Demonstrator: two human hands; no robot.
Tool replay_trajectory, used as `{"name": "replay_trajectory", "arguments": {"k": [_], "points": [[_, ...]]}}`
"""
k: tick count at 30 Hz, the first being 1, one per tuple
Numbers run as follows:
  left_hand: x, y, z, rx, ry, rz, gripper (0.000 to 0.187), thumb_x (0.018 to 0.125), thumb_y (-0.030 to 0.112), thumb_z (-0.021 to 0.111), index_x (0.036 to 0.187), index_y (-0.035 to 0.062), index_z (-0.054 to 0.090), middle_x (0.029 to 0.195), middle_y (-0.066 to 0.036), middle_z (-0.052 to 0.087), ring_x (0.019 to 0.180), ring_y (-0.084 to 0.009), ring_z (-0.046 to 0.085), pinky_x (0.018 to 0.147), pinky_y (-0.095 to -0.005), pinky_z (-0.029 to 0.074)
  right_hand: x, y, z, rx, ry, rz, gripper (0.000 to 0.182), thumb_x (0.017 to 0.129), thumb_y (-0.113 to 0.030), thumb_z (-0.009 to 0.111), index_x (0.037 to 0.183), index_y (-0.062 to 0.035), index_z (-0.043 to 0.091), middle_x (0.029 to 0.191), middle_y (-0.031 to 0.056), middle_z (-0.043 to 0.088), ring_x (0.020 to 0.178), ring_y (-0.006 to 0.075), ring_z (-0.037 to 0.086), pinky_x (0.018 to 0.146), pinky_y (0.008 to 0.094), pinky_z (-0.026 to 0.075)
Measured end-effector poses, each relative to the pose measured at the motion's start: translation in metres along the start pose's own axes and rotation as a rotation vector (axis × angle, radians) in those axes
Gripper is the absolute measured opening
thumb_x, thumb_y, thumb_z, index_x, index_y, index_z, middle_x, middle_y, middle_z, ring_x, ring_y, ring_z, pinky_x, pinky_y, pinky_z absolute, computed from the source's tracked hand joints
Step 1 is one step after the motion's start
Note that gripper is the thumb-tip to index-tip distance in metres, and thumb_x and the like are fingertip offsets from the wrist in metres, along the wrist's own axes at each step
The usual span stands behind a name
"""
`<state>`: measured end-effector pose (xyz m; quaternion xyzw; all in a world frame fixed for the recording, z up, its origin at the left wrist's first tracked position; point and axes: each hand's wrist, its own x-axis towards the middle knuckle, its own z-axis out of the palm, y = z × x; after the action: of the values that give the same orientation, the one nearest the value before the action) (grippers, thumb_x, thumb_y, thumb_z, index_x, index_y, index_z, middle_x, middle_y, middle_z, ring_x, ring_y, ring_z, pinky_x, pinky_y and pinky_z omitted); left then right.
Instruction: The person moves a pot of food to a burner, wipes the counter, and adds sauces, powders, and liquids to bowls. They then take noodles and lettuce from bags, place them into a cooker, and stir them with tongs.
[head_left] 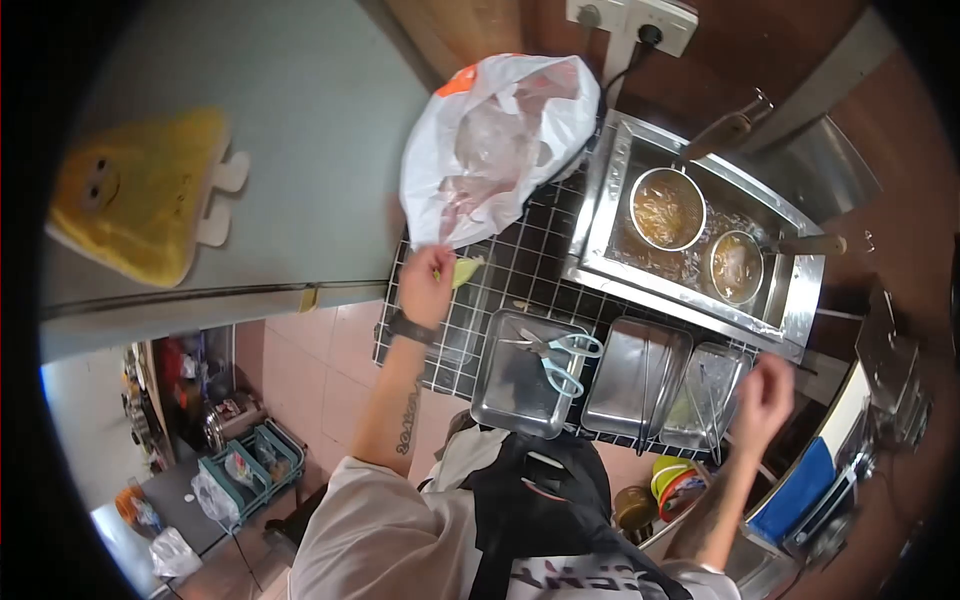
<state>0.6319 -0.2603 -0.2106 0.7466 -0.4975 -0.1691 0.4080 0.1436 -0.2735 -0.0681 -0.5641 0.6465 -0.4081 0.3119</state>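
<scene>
My left hand (427, 285) is closed in a pinch at the lower edge of a white plastic bag (425, 170). A pale green leaf (466, 270) shows right beside its fingers; whether the fingertips grip the leaf or the bag is hidden. My right hand (765, 400), fingers curled together, hovers off the right end of the metal trays with nothing visible in it. Light-blue-handled scissors (560, 362) lie across the left metal tray (500, 400). Tongs (643, 390) rest on the middle tray (615, 390), and another pair (705, 410) on the right tray (735, 370).
A steel fryer (610, 215) holds two strainer baskets, the left one (668, 208) and right one (737, 267), in bubbling liquid. Beneath the trays runs a black wire rack (540, 240). A grey fridge-like surface (320, 140) with a yellow plush pouch (140, 195) stands left. Power sockets (635, 20) are above.
</scene>
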Motion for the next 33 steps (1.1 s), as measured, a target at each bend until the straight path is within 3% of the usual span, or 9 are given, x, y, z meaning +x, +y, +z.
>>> {"name": "replay_trajectory", "arguments": {"k": [4,8,11,14,17,20,22,26,33], "points": [[-0.043,-0.06,0.021,0.41,-0.15,0.13,0.044,0.078,0.012,0.073,0.12,0.0094,0.061,0.115,-0.008,0.062,0.11,-0.0314,0.057,0.094,-0.0424,0.046,-0.095,0.027,0.052,-0.106,-0.476,0.234,0.026,0.084,-0.007,0.069,0.109,-0.002,0.066,0.081,0.0029,0.061,0.069,0.0096,0.057,0.064,0.0248,0.048],[-0.029,-0.073,0.026,0.556,-0.355,0.033,0.055,0.08,0.015,0.075,0.131,0.0099,0.055,0.118,-0.01,0.063,0.111,-0.0285,0.059,0.094,-0.0381,0.047,-0.116,-0.009,0.091,-0.263,-0.755,0.063,0.029,0.084,-0.014,0.071,0.109,0.0002,0.065,0.077,0.0093,0.062,0.066,0.0166,0.06,0.064,0.0291,0.05],[-0.043,-0.057,0.012,-0.74,-0.36,-0.44,0.047,0.093,0.012,0.064,0.136,0.0027,0.047,0.117,-0.007,0.063,0.106,-0.0159,0.061,0.089,-0.0295,0.048,-0.116,-0.01,0.128,-0.156,-0.766,0.098,0.031,0.085,-0.017,0.071,0.109,0.0003,0.064,0.08,0.0111,0.064,0.067,0.0205,0.062,0.065,0.031,0.051],[-0.078,0.034,-0.035,-1.3,-0.374,-0.629,0.05,0.089,0.001,0.066,0.135,0.0011,0.045,0.118,-0.008,0.061,0.105,-0.0152,0.059,0.09,-0.0311,0.048,-0.107,-0.054,0.167,-0.084,-0.674,0.01,0.031,0.086,-0.018,0.07,0.112,-0.0014,0.063,0.083,0.01,0.065,0.073,0.0206,0.064,0.066,0.0304,0.052],[-0.112,0.084,-0.049,-1.209,-0.396,-0.566,0.047,0.088,0.001,0.067,0.129,0.001,0.045,0.117,-0.008,0.058,0.107,-0.015,0.057,0.091,-0.0314,0.048,-0.108,-0.107,0.193,0.046,-0.615,-0.226,0.033,0.086,-0.018,0.071,0.114,-0.0025,0.062,0.083,0.0093,0.065,0.078,0.0199,0.065,0.067,0.0288,0.052],[-0.13,0.11,-0.052,-1.162,-0.3,-0.479,0.051,0.085,0.004,0.071,0.127,0.001,0.042,0.111,-0.007,0.055,0.104,-0.015,0.056,0.089,-0.0304,0.049,-0.113,-0.125,0.198,0.096,-0.707,-0.123,0.025,0.086,-0.014,0.071,0.107,-0.0029,0.062,0.086,0.0077,0.066,0.079,0.0158,0.065,0.067,0.0271,0.052],[-0.133,0.114,-0.064,-1.168,-0.337,-0.448,0.053,0.085,0.007,0.073,0.127,0.0012,0.041,0.111,-0.008,0.055,0.104,-0.0147,0.056,0.089,-0.0303,0.049,-0.113,-0.114,0.194,0.366,-0.864,0.198,0.019,0.086,-0.01,0.072,0.098,-0.0025,0.06,0.092,0.006,0.066,0.079,0.0112,0.064,0.066,0.0266,0.053],[-0.137,0.118,-0.077,-0.967,-0.524,-0.272,0.055,0.083,0.02,0.079,0.121,0.0058,0.042,0.109,-0.003,0.055,0.1,-0.0115,0.056,0.088,-0.0281,0.049,-0.12,-0.13,0.174,0.584,-0.884,0.234,0.024,0.086,0.0,0.069,0.104,-0.002,0.053,0.086,0.0026,0.064,0.074,0.0089,0.062,0.064,0.0255,0.053],[-0.143,0.137,-0.078,-0.986,-0.622,-0.148,0.057,0.079,0.015,0.082,0.12,0.0039,0.044,0.112,-0.005,0.056,0.103,-0.0123,0.056,0.091,-0.03,0.049,-0.123,-0.134,0.145,0.376,-0.926,0.103,0.03,0.082,0.002,0.065,0.108,-0.002,0.052,0.085,0.0018,0.062,0.079,0.0081,0.06,0.072,0.0251,0.05]]}}
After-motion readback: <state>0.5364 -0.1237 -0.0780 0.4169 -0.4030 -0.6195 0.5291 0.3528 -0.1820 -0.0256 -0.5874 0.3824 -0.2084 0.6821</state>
